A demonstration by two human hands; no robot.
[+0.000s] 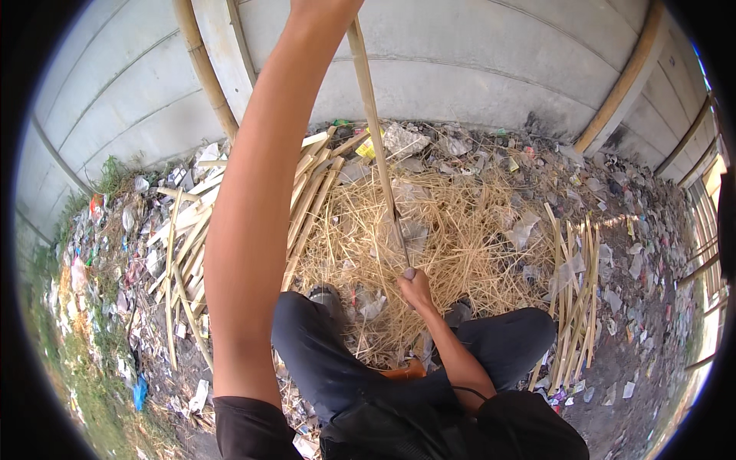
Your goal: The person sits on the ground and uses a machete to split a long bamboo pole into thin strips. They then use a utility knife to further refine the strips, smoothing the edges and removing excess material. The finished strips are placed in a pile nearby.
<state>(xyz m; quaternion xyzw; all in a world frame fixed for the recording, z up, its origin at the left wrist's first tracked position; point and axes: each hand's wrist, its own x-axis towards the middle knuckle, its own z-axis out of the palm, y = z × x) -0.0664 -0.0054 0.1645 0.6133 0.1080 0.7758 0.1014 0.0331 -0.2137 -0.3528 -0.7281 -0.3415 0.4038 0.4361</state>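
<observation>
A long, pale tan strip of split bamboo runs from the top edge, a little left of centre, down toward the middle of the frame, leaning slightly. Its lower end meets a dark, narrow blade-like piece, and I can't make out exactly where one stops and the other starts. The bare right hand, just below the centre, is closed around the bottom of that dark piece; whether the grip takes in any bamboo too, I can't tell. The bare left forearm rises to the upper edge, which hides the hand, so I can't tell how its grip stands. My guess is that the arm reaches so high to steady the strip's far end, while the right hand stays low, close to the body, for control.

The person's bent legs in dark blue trousers spread across the lower middle, probably leaving room for the work between the knees. Beyond the feet lies a loose heap of straw-coloured, curly shavings. A stack of broad, pale wooden strips sits left of it, partly behind the arm, and a bundle of thinner tan strips lies at the right; both seem laid within easy reach. Scattered litter surrounds everything, up to a grey concrete-panel wall across the top.
</observation>
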